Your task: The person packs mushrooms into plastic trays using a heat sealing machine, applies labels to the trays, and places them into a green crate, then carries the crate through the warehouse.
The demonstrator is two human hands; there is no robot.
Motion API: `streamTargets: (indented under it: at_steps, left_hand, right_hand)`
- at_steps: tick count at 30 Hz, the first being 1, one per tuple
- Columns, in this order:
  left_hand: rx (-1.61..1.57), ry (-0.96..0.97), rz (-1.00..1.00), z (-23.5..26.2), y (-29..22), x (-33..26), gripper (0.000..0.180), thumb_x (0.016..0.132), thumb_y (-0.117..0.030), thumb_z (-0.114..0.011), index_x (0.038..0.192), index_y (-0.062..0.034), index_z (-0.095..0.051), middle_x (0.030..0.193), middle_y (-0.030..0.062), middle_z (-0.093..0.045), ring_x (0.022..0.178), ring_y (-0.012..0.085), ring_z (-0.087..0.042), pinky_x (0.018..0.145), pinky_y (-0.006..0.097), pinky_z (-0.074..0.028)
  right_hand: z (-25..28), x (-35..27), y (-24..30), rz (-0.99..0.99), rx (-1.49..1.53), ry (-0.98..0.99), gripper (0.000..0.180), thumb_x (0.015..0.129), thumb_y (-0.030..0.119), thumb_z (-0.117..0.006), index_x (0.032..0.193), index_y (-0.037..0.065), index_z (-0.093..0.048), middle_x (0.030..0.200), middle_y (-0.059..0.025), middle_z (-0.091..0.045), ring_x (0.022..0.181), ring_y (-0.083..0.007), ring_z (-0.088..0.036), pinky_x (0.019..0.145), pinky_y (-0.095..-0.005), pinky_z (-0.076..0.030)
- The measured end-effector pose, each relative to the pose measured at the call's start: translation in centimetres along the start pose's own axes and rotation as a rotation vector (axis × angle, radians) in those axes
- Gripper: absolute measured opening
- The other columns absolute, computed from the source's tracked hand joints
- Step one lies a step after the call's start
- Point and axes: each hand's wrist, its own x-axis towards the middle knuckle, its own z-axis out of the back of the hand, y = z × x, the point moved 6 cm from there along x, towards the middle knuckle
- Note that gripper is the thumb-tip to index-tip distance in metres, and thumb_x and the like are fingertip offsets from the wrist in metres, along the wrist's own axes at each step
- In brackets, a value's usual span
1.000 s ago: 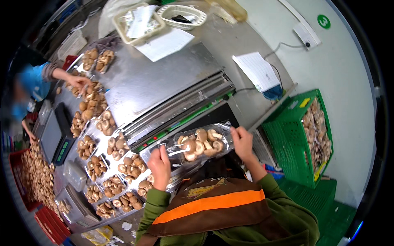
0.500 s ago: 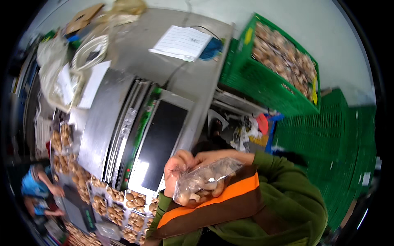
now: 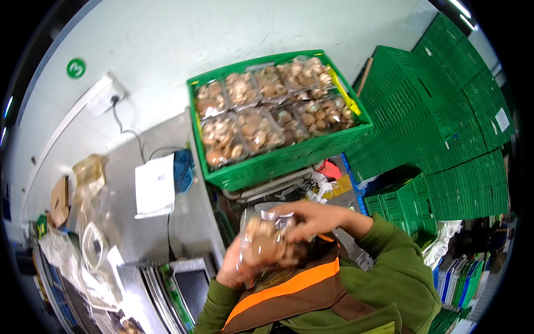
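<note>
A clear-wrapped pack of brown mushrooms (image 3: 266,245) is in front of my chest, slightly smeared by motion. My left hand (image 3: 231,266) is closed round its left side. With bent fingers, my right hand (image 3: 312,218) grips the pack from its upper right side; the fingertips are blurred and partly hidden. Beyond my hands stands a green crate (image 3: 278,151) filled with rows of similar wrapped packs of mushrooms (image 3: 257,129). The brown apron (image 3: 289,292) with an orange stripe is right behind the pack.
Stacked green crates (image 3: 400,106) rise at the right. On the metal table (image 3: 125,172) at left are a white paper sheet (image 3: 155,186), a blue cloth-like item (image 3: 183,170) and a white plastic basket (image 3: 94,247). A wrapping machine (image 3: 183,289) with a dark plate stands near my left arm.
My view has swung right, toward the green crate. The pack has turned more upright in my hands, and my right hand has shifted from its gathered film end to its upper right side.
</note>
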Motion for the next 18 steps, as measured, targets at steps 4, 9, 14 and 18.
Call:
streamTargets:
  at_steps: [4,9,14,18]
  left_hand:
    - [0.510,-0.113,-0.484,-1.2,-8.8,10.8,0.049,0.103,-0.036,-0.045,0.138,-0.0026,-0.048,0.134,0.0141,-0.055,0.120,0.0282,-0.055,0.105,0.041,-0.041]
    - [2.168,0.063,-0.934,-6.4,-13.2,23.2,0.032,0.089,-0.021,-0.065,0.116,-0.0048,-0.065,0.126,0.0113,-0.059,0.124,0.0345,-0.050,0.102,0.045,-0.042]
    - [2.431,0.061,-0.579,-4.0,-14.5,24.7,0.035,0.088,-0.032,-0.067,0.113,-0.0068,-0.065,0.124,0.0096,-0.057,0.129,0.0328,-0.044,0.107,0.049,-0.036]
    - [2.327,0.112,-0.897,-3.6,-14.8,23.5,0.038,0.086,-0.031,-0.070,0.115,-0.0067,-0.064,0.120,0.0121,-0.059,0.127,0.0334,-0.046,0.107,0.045,-0.037]
  right_hand:
    - [14.2,-3.7,-2.4,0.277,0.411,-0.775,0.055,0.092,0.029,-0.063,0.137,0.002,-0.048,0.113,-0.0082,-0.063,0.095,-0.0120,-0.059,0.081,-0.0264,-0.049]
    - [26.6,-2.1,-4.8,0.134,0.319,-1.187,0.056,0.091,0.037,-0.065,0.131,0.000,-0.054,0.114,-0.0089,-0.063,0.102,-0.0158,-0.058,0.084,-0.0288,-0.047]
    - [29.9,2.7,-8.9,0.044,0.183,-1.205,0.067,0.086,0.046,-0.066,0.130,-0.003,-0.053,0.118,-0.0129,-0.062,0.107,-0.0197,-0.057,0.088,-0.0322,-0.046]
    - [30.1,4.9,-10.5,-0.011,0.091,-1.229,0.076,0.083,0.051,-0.067,0.132,-0.005,-0.049,0.122,-0.0231,-0.060,0.113,-0.0273,-0.057,0.091,-0.0343,-0.046]
